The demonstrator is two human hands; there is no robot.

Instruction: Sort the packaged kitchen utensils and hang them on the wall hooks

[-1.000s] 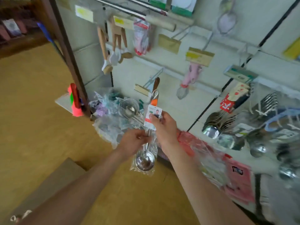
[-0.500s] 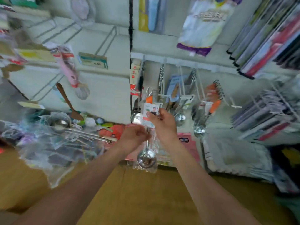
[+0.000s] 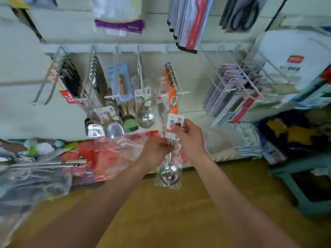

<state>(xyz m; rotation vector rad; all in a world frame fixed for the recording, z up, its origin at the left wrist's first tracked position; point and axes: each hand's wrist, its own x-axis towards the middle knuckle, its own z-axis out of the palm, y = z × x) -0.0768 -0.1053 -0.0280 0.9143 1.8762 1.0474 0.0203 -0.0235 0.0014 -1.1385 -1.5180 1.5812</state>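
While the left hand (image 3: 157, 153) grips the bagged ladle (image 3: 169, 174), the right hand (image 3: 189, 138) pinches its card (image 3: 174, 125). It seems light and slippery; hold the handle.

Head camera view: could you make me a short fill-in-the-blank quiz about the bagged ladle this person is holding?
The packaged ladle hangs with its bowl pointing ____.
Its handle grip is coloured ____.
Of the left hand and the right hand, the one holding higher up, at the paper label, is the ____.
Missing words: down; orange; right.
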